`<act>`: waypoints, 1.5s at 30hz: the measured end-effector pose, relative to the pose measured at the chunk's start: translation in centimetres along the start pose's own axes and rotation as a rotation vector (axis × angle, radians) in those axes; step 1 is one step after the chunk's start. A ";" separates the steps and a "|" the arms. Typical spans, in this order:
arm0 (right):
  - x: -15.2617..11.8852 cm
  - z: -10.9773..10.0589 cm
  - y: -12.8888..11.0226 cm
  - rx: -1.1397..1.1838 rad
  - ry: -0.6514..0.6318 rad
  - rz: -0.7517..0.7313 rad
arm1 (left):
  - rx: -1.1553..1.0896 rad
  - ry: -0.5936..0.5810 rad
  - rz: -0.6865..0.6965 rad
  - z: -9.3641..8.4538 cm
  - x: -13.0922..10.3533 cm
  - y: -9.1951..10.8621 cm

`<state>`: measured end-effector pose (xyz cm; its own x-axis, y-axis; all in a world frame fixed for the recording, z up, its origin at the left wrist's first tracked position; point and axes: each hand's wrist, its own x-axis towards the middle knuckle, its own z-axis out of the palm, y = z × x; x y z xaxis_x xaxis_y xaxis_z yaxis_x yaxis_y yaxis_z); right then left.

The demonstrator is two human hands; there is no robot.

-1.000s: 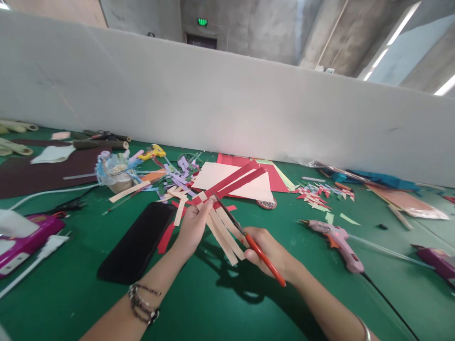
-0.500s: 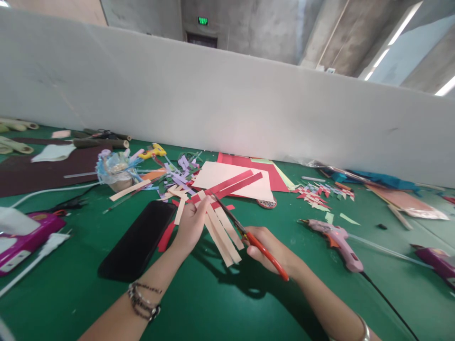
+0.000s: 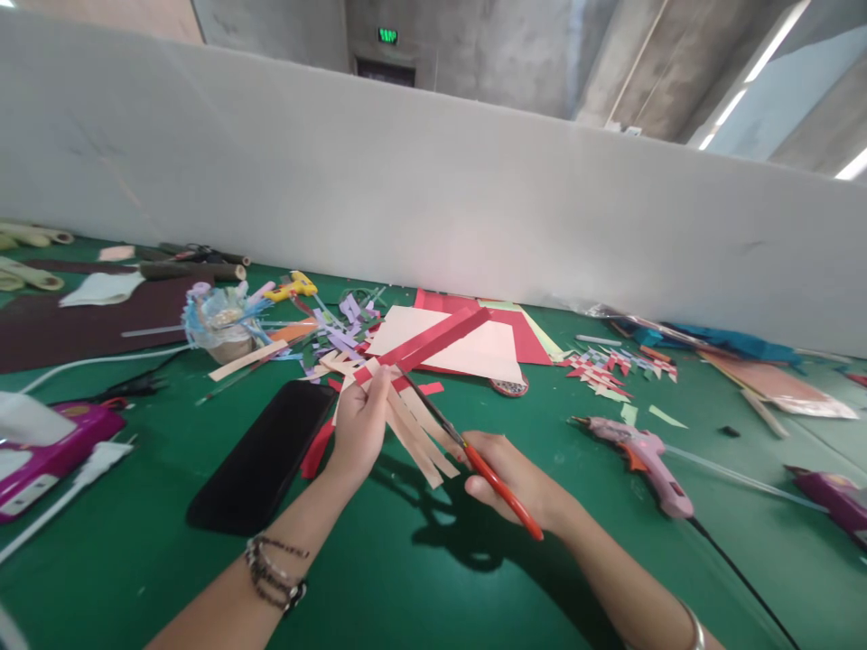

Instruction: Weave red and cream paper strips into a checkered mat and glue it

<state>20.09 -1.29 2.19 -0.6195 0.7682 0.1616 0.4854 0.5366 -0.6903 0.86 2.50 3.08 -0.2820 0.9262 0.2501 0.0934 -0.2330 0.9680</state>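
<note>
My left hand is closed on a bundle of woven paper strips, pinching it between thumb and fingers. Red strips run up and right from the pinch, and cream strips hang down toward me. In my right hand is a pair of scissors with red handles. Their blades lie against the strips beside my left thumb; whether they are parted I cannot make out. Behind the strips lie a cream paper sheet and a red sheet.
A black phone lies left of my left hand. To the right rests a pink glue gun with its cable. Purple paper scraps, folded red-and-white pieces and a yellow glue gun lie farther back. A white partition borders the table.
The strips have turned slightly in my left hand; the red ends sit higher and farther left. The right hand and scissors have shifted a little with them.
</note>
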 end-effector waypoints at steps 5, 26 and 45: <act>-0.1 0.1 0.0 -0.002 -0.005 0.047 | 0.000 0.000 -0.029 0.1 -0.4 0.4; -0.1 0.0 -0.3 0.023 -0.031 0.153 | -0.106 0.012 -0.108 0.4 -0.6 -0.4; 0.1 0.1 0.1 0.062 -0.015 0.141 | -0.186 0.007 -0.148 0.4 -0.5 -1.3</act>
<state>20.00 -1.17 2.13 -0.5573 0.8289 0.0496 0.5293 0.4006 -0.7479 1.29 2.50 1.72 -0.2864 0.9524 0.1044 -0.1266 -0.1456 0.9812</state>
